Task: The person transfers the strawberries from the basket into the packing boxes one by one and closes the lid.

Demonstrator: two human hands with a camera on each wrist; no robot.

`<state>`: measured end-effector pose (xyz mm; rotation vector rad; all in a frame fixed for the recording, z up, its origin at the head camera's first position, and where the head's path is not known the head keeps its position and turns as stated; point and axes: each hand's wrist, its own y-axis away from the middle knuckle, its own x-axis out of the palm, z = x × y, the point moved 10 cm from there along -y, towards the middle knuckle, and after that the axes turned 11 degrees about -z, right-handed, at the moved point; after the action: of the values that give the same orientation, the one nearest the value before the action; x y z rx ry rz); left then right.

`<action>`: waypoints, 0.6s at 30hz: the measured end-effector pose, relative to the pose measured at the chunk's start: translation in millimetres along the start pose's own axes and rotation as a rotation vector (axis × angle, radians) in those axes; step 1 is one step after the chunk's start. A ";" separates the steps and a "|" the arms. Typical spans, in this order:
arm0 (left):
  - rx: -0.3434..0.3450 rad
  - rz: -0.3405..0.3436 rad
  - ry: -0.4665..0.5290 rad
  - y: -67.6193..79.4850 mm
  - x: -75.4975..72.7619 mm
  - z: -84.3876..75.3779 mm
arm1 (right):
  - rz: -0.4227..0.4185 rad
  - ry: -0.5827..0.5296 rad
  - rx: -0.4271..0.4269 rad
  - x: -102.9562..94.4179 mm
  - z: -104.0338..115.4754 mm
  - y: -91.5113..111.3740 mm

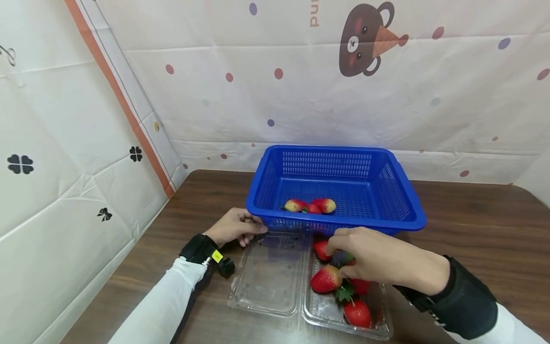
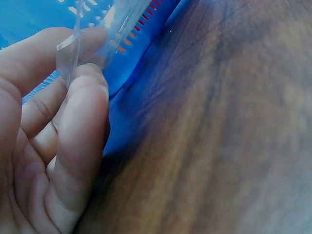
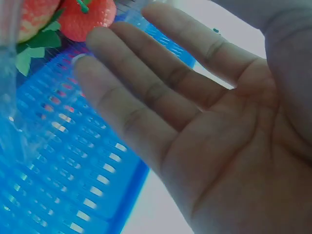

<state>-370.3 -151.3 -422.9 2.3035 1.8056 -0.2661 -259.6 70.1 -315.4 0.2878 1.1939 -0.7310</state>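
A clear plastic hinged box lies unfolded on the table, its flat lid (image 1: 275,279) to the left and its tray (image 1: 320,313) to the right. My left hand (image 1: 236,227) pinches the lid's far left corner between thumb and fingers; the left wrist view shows that plastic edge (image 2: 68,56) up close. Several red strawberries (image 1: 357,313) with green leaves lie in the tray. Above them is my right hand (image 1: 374,255), its fingers spread near a strawberry (image 1: 325,279). In the right wrist view its fingers (image 3: 146,92) look nearly straight, with nothing visibly gripped.
Directly behind the box stands a blue slotted basket (image 1: 343,220), with a few strawberries (image 1: 324,205) near its front wall. The brown wooden table (image 1: 472,248) extends to both sides. Patterned white sheets (image 1: 240,105) hang behind and to the left.
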 end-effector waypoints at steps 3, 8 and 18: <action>-0.002 0.001 0.002 0.9 0.1 0.3 | -0.034 0.009 -0.025 -6.8 4.2 -0.6; -0.003 -0.001 0.002 0.8 -0.2 0.8 | -0.069 0.030 -0.052 -13.7 10.4 -2.2; -0.008 0.001 -0.001 -1.7 1.0 2.0 | -0.171 0.036 -0.087 -31.1 19.0 -6.1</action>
<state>-371.8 -150.5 -425.2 2.2988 1.8020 -0.2595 -255.0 66.1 -278.9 0.1284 1.2920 -0.8221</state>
